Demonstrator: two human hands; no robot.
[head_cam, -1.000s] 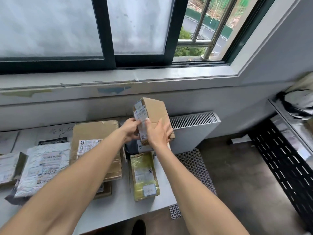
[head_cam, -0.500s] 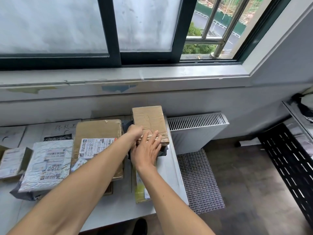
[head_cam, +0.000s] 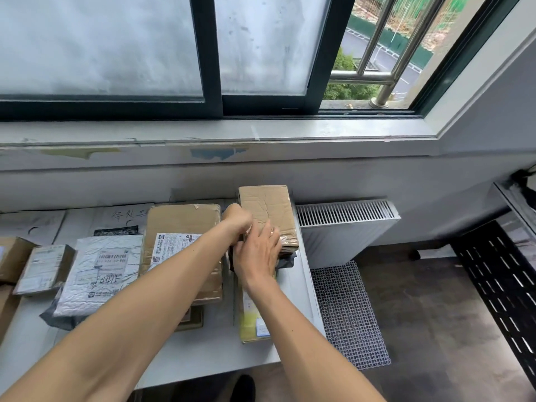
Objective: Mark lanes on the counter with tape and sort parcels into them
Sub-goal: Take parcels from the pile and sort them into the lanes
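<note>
**Both hands on the brown box, far right end of the desk**

I see the small brown box (head_cam: 265,211) lying flat at the back right corner of the desk (head_cam: 220,348), on top of a dark grey bag (head_cam: 287,259). Left hand (head_cam: 238,220) is curled at the box's near left edge; whether it actually pinches the box I cannot tell. Right hand (head_cam: 256,255) has fingers spread loosely, tips touching the box's near end, palm over the yellow-green parcel (head_cam: 251,320) that lies just below the hands. Left of the hands: large flat carton (head_cam: 178,221) with a white label, stacked on another parcel. Further left: white padded mailer (head_cam: 98,274), then a small labelled box (head_cam: 43,268). Radiator (head_cam: 345,224) sits right of the hands, beyond the desk edge. I can't make out tape lanes clearly from this angle.
</note>
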